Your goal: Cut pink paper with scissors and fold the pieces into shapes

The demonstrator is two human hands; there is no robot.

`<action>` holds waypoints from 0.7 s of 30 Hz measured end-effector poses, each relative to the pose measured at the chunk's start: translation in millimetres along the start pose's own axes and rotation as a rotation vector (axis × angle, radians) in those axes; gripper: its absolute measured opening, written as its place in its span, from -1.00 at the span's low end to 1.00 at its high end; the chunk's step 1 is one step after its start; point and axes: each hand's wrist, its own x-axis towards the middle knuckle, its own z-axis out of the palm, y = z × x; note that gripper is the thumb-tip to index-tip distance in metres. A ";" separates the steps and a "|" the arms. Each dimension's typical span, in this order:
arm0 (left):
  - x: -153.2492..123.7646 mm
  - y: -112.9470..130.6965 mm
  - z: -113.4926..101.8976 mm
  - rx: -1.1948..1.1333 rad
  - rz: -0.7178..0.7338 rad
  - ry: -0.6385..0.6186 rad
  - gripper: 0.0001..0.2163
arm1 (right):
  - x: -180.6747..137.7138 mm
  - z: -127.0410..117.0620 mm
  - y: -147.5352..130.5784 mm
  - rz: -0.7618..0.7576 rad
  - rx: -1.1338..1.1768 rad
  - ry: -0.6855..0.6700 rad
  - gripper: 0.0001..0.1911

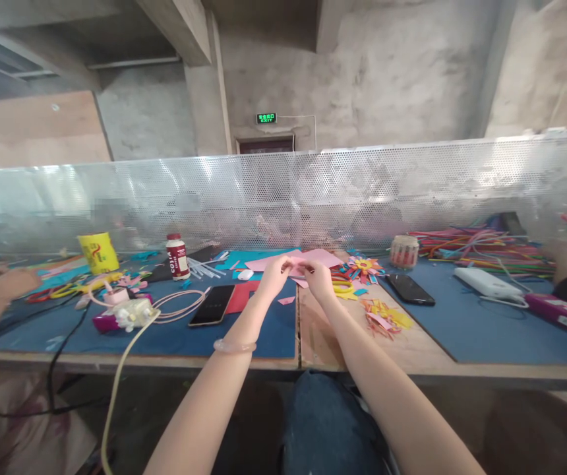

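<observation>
My left hand (277, 272) and my right hand (316, 276) meet over the table's middle, fingertips pinched on a small piece of pink paper (297, 267). The fingers cover much of it. Just behind lie larger pink paper sheets (327, 258). A pink scrap (286, 301) lies below my left hand, near red paper (238, 298). Close to my right hand are yellow-handled scissors (343, 289) and a flower of coloured paper (364, 266).
Left stand a yellow tin (97, 253) and a coffee bottle (177, 257); a phone (213, 305) and a power strip with cables (128, 315) lie nearer. On the right are another phone (411, 289), a jar (404, 252), a white power bank (487, 284) and co-workers' arms at both sides.
</observation>
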 end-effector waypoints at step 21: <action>2.3 -8.9 6.2 -0.277 -0.166 0.064 -0.89 | -1.6 -2.8 -10.0 0.068 0.232 -0.063 -0.78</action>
